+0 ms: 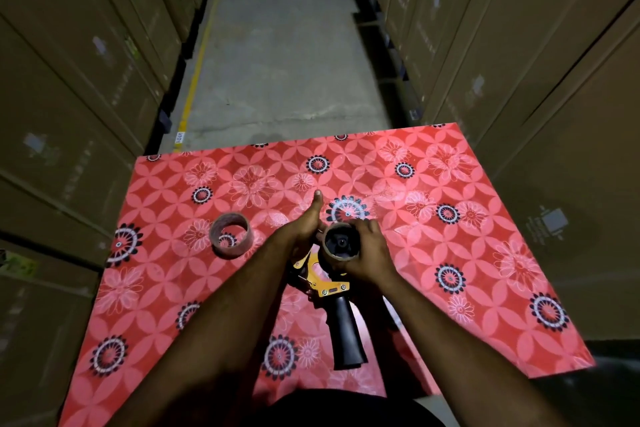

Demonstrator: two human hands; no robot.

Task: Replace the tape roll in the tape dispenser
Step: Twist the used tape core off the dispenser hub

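Note:
A tape dispenser (341, 315) with a black handle and an orange frame lies on the red flowered table (433, 253), handle pointing toward me. A roll (337, 242) sits on the dispenser's black hub, and my right hand (367, 253) grips it from the right side. My left hand (306, 224) rests against the front of the dispenser, one finger stretched straight out over the table. What its other fingers hold is hidden. A second roll (230, 235), clear with a brownish core, stands loose on the table to the left of my hands.
Tall stacks of brown cardboard boxes (86, 80) line both sides of a narrow concrete aisle (277, 62). A yellow floor line (195, 80) runs along the left side. The table's far edge ends at the aisle.

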